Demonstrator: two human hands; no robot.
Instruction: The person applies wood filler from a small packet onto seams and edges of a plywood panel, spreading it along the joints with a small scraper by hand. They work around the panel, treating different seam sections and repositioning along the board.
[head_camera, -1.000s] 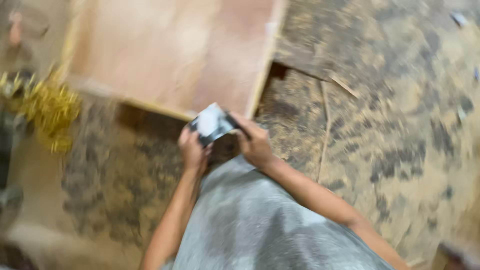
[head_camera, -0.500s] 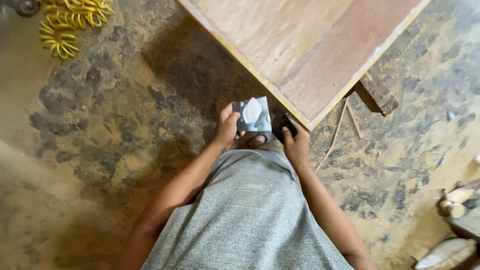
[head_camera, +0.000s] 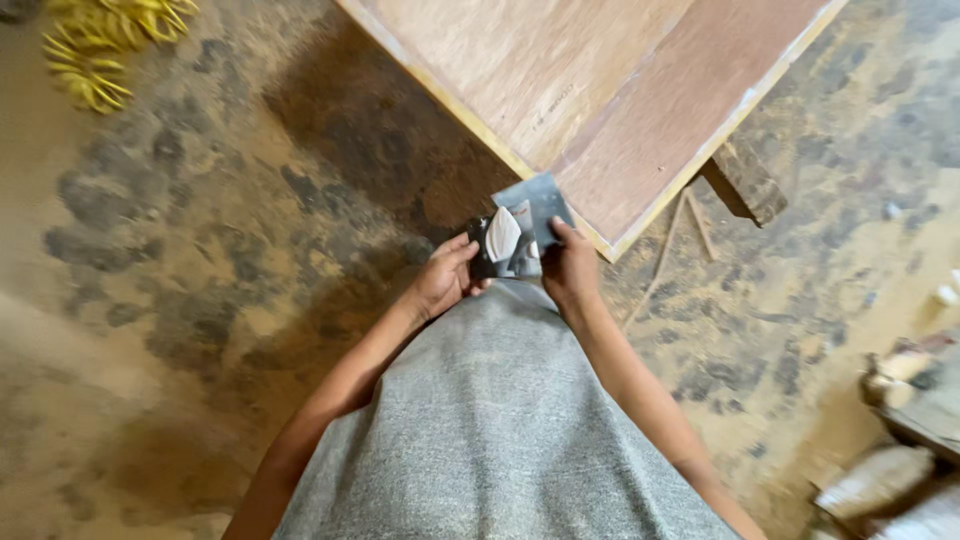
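A dusty workshop floor (head_camera: 180, 300) strewn with sawdust is seen from above, with a plywood tabletop (head_camera: 600, 90) at the far right and yellow coils (head_camera: 100, 45) at the far left. Compared with a second ago, the view has steadied and the small dark packet (head_camera: 515, 240) has been brought close to the tabletop's near corner. It is pinched between the left hand (head_camera: 445, 280) and right hand (head_camera: 570, 270), a white flap perhaps being peeled open.

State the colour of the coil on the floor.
Yellow; the coil shows in the head view.
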